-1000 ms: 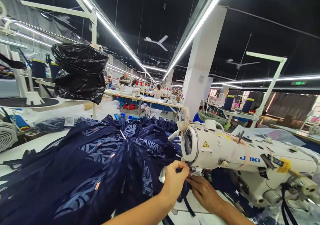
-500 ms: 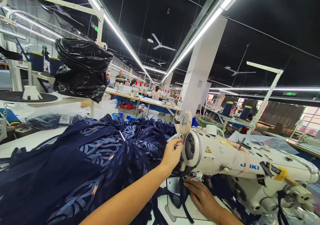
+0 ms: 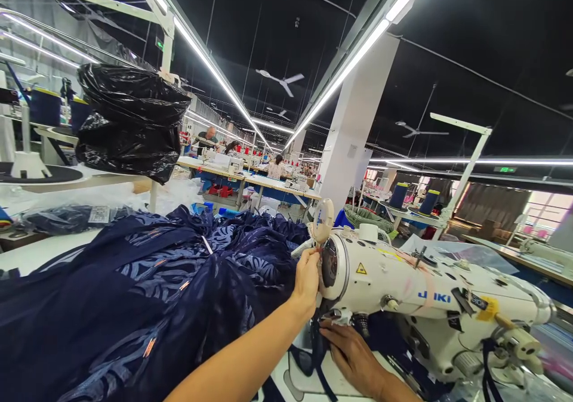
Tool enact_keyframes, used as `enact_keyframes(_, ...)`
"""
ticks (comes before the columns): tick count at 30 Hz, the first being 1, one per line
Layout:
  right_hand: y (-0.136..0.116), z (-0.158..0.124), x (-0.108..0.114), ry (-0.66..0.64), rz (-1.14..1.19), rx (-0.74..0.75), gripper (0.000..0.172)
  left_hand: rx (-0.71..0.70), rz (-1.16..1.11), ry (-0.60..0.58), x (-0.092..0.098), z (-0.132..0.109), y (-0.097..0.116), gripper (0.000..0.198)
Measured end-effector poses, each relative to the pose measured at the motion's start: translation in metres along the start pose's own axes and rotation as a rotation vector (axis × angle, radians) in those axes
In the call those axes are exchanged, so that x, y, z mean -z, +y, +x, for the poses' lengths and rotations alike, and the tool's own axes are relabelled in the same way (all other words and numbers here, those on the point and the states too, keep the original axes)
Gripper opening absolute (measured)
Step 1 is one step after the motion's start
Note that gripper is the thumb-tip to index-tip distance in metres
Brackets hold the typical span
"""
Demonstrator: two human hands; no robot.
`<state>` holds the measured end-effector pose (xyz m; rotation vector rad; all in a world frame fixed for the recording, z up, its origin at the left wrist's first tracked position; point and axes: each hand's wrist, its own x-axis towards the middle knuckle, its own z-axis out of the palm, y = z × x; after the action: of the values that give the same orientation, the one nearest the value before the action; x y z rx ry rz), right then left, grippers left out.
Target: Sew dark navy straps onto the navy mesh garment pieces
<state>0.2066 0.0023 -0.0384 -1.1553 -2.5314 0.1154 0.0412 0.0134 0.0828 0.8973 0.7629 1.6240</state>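
Note:
A white sewing machine (image 3: 394, 277) points its head end toward the left. My left hand (image 3: 307, 277) is raised against that end, fingers pinched together below the round cream disc (image 3: 323, 220); whatever is between them is too small to make out. Lower down, my right hand (image 3: 351, 351) rests on the machine bed (image 3: 331, 381) beneath the head. Its fingers are close together, with the tips at a navy fabric strip (image 3: 317, 348) by the presser foot area. The thumb is hidden. A large heap of navy patterned fabric (image 3: 179, 294) spreads left of the machine.
A black plastic bag (image 3: 129, 124) covers something on the stand at left. Behind the heap lies a plastic-wrapped navy packet (image 3: 76, 218). Farther back are worktables (image 3: 268, 182), several people, and a white pillar (image 3: 358, 110). Thread cones (image 3: 398, 196) stand at right.
My left hand has turned and closed its fingers more tightly beside the machine head. My right hand stays at the strip. The whole view has shifted slightly.

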Motion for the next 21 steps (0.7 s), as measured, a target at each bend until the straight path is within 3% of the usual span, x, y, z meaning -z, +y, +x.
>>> enact_keyframes(4, 0.000, -0.001, -0.001, 0.015, -0.003, 0.002, 0.038, 0.003, 0.007, -0.022, -0.004, 0.003, 0.002, 0.017)
enact_keyframes(9, 0.001, -0.001, -0.002, 0.013, -0.015, -0.011, 0.038, 0.048, 0.058, 0.030, 0.001, 0.004, -0.002, 0.020)
enact_keyframes(16, 0.001, -0.002, -0.002, 0.022, -0.005, 0.009, 0.038, 0.000, -0.026, -0.021, -0.001, 0.002, -0.001, 0.026)
enact_keyframes(19, 0.001, -0.002, -0.002, 0.030, -0.003, 0.008, 0.039, -0.074, 0.070, 0.007, -0.002, 0.007, -0.005, 0.025)
enact_keyframes(21, 0.000, -0.002, -0.002, 0.025, -0.004, 0.006, 0.039, -0.195, 0.253, 0.041, 0.000, 0.012, -0.008, 0.023)
